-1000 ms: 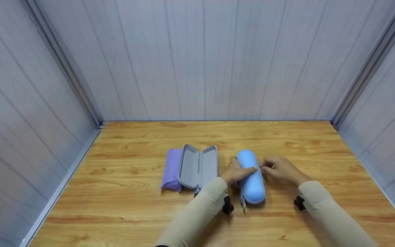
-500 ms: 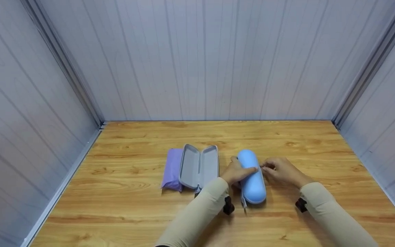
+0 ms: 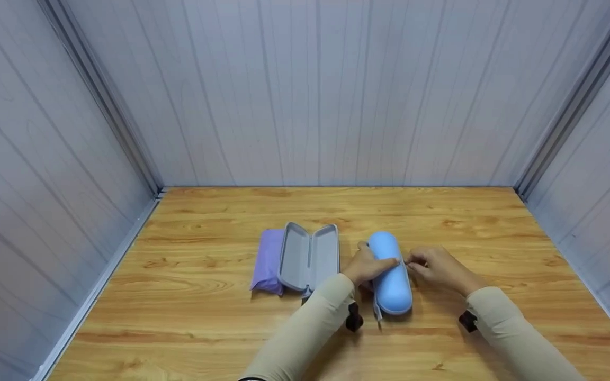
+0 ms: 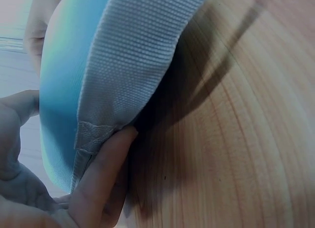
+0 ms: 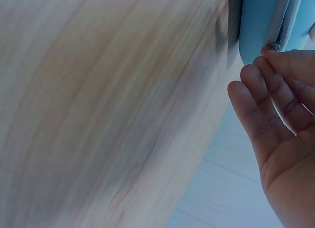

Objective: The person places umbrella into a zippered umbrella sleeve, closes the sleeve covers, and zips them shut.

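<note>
Item: light-blue, rounded, oblong zip case (image 3: 393,288), lying lengthwise on the wood-grain table (image 3: 204,286), between the two hands. Left hand (image 3: 366,264): gripping the case, thumb crossing its top, fingers pressing its left side against a grey woven fabric band (image 4: 133,55). Right hand (image 3: 436,266): thumb and forefinger seemingly pinching a small metallic-looking zip slider (image 5: 274,46) at the case's right side, remaining fingers extending freely; how far the zip is standing open, the views are not showing. Step, as judged: working the slider. Good handling is calling for a firm left grip, a pull running in line with the seam, and skin and fabric keeping out of the teeth. Clearances: a grey, two-halved, open hinged case (image 3: 297,259) is lying just left of the left hand, with a purple soft pouch (image 3: 267,259) adjoining, so sliding leftward is risking a knock; more room is opening rightward and beyond, the pale panelled back wall (image 3: 294,106) bounding the table's far edge.
</note>
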The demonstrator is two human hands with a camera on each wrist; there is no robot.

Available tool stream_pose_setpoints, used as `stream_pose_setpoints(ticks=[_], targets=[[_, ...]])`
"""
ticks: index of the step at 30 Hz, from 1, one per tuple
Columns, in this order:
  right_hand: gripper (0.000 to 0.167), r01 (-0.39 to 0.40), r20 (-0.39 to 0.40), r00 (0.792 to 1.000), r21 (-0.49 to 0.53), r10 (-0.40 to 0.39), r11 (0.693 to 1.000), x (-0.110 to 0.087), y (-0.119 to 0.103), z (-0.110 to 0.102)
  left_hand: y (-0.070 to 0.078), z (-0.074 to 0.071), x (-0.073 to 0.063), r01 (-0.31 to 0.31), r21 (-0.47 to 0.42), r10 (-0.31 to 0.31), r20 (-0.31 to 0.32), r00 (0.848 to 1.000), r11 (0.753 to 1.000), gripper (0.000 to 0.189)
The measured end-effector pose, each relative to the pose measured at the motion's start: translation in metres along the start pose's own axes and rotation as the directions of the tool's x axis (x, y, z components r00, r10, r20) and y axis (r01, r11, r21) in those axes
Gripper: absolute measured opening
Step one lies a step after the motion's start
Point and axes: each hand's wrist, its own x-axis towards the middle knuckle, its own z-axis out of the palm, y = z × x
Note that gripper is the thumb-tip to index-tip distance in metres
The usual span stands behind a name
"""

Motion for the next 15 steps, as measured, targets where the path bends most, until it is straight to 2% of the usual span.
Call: stream_pose_setpoints(ticks=[6, 15], targets=[[0.012, 0.038, 0.005, 0.999, -0.012, -0.038, 0.999, -0.0037, -0.0022, -0.0003, 0.0004, 0.0010, 0.0006, 0.005, 0.021, -0.004, -0.020, 1.000, 1.000, 0.094], [0.013, -0.005, 0.054, 0.999, -0.005, 0.005, 1.000, -0.0085, -0.0050, -0.0012, 0.0005, 0.0010, 0.0005, 0.010, 0.012, -0.009, -0.020, 1.000, 1.000, 0.093]])
